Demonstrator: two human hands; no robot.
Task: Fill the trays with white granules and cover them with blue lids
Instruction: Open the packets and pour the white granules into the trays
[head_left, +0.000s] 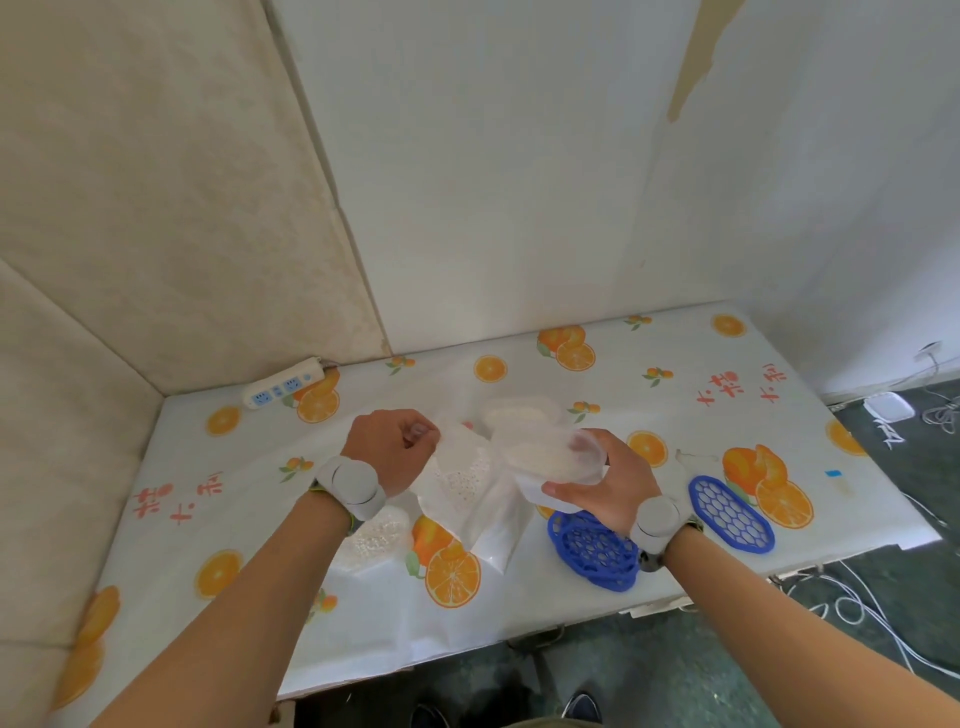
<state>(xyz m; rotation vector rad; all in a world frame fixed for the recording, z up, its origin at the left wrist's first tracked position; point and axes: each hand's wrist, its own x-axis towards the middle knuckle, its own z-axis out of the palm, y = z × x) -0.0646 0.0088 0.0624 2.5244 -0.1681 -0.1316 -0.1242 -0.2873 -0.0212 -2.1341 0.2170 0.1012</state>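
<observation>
Hands (390, 449) (605, 480) gripping, seemingly, bag (467, 483), tray (553, 460)

The only writing is on the tablecloth (649, 332): red brush-style Chinese characters (740, 387) printed near its far right corner, and the same red characters (176, 499) again near its left edge, upside down from this view. They are too blurred and stylised to read with certainty.
</observation>
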